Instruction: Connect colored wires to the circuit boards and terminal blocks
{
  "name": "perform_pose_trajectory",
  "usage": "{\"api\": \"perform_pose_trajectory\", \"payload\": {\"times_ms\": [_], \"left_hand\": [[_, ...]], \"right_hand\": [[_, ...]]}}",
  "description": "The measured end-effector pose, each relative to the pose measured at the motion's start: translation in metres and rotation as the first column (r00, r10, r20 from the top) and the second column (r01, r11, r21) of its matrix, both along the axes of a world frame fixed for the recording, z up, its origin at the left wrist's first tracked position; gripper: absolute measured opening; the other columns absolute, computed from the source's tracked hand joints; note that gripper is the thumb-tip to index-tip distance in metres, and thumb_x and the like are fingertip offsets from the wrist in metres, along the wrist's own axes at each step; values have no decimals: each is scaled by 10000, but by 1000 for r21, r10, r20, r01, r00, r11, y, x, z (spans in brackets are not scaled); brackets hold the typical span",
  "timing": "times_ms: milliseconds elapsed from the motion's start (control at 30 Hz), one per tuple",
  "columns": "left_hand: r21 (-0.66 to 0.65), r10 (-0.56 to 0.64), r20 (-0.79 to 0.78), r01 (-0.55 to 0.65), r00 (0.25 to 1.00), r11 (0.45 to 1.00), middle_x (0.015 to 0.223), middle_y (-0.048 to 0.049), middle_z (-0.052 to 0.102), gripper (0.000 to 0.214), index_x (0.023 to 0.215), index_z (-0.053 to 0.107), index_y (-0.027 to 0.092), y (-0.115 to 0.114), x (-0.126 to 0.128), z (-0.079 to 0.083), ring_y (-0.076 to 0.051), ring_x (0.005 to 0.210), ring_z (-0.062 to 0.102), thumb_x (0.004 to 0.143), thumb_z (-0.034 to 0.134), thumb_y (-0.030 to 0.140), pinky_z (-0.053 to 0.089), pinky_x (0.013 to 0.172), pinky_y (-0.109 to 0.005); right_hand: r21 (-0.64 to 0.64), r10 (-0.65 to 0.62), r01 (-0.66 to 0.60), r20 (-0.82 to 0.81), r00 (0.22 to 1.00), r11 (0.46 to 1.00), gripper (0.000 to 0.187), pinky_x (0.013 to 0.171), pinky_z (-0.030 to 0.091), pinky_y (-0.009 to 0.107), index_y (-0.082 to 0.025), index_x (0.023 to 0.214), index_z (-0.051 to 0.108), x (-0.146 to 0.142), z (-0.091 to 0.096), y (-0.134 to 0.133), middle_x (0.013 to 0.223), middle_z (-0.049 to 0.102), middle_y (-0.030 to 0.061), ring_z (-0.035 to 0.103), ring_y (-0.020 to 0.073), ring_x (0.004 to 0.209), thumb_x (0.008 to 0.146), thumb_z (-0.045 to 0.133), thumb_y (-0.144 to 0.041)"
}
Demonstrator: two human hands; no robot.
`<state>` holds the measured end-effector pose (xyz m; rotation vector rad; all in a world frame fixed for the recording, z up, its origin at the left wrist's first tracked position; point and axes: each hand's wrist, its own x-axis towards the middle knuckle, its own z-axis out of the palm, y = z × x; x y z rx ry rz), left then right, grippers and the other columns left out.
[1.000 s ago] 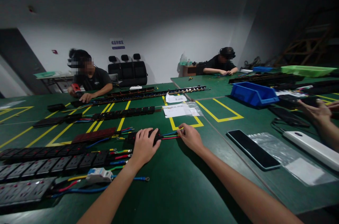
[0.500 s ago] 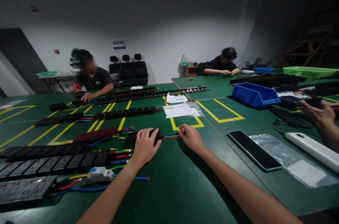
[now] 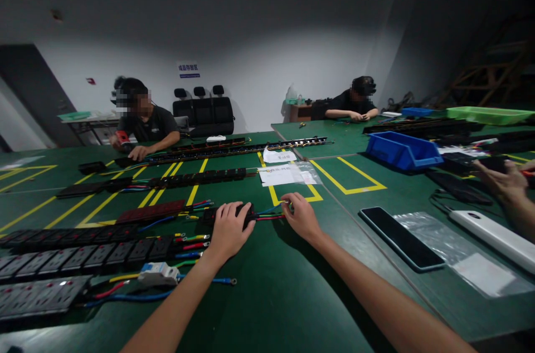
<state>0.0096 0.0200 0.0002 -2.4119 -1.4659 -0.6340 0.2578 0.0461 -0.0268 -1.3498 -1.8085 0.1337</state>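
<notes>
My left hand [image 3: 229,230] lies over a black socket block [image 3: 246,210], its fingers wrapped across the top and holding it on the table. Out of the block's right end run thin blue, green and red wires [image 3: 267,216]. At their far ends my right hand [image 3: 300,216] has thumb and fingertips pinched on the wires; the fingers hide the exact grip. Left of my left hand lies a dark red socket strip [image 3: 150,211] with coloured leads. Nearer to me are black socket strips [image 3: 96,258] whose wires end in ring terminals. A white and blue breaker [image 3: 159,274] sits among wires by my left forearm.
The green table [image 3: 267,308] carries yellow tape outlines. Papers in a plastic sleeve [image 3: 280,175] lie beyond my hands. To the right are a phone [image 3: 401,238], a white device [image 3: 493,236] and a blue bin [image 3: 401,151]. Co-workers sit across, and another person's hand [image 3: 504,183] is at right.
My right hand has shifted slightly up, and its finger pose at the wire ends has changed a little. My left hand stays on the socket block.
</notes>
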Motion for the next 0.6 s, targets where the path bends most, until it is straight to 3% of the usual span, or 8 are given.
{"api": "perform_pose_trajectory", "payload": {"times_ms": [233, 433, 600], "left_hand": [[11, 5, -7, -5, 1000, 1000, 1293, -121, 609, 455, 1365, 583, 206, 0, 1, 0, -295, 1213, 535, 967, 534, 420, 390, 1079, -517], [-1, 11, -4, -11, 1000, 1000, 1305, -119, 608, 461, 1374, 578, 215, -1, 0, 0, -297, 1224, 537, 976, 512, 439, 399, 1075, -521], [-17, 10, -2, -10, 1000, 1000, 1315, -114, 604, 472, 1385, 570, 219, 0, -1, 0, -293, 1236, 532, 982, 497, 452, 395, 1082, -521]], "right_hand": [[115, 56, -66, 83, 995, 991, 211, 843, 511, 331, -220, 1118, 621, -7, 2, -6, 1057, 588, 81, 605, 206, 947, 937, 512, -213], [70, -64, 56, 131, 989, 996, 205, 842, 478, 343, -193, 1090, 632, -4, 0, -3, 1027, 594, 90, 584, 226, 943, 907, 542, -174], [44, -200, 195, 215, 956, 980, 133, 766, 414, 311, -194, 903, 641, 0, 3, -4, 963, 596, 79, 552, 210, 882, 845, 554, -111]]}}
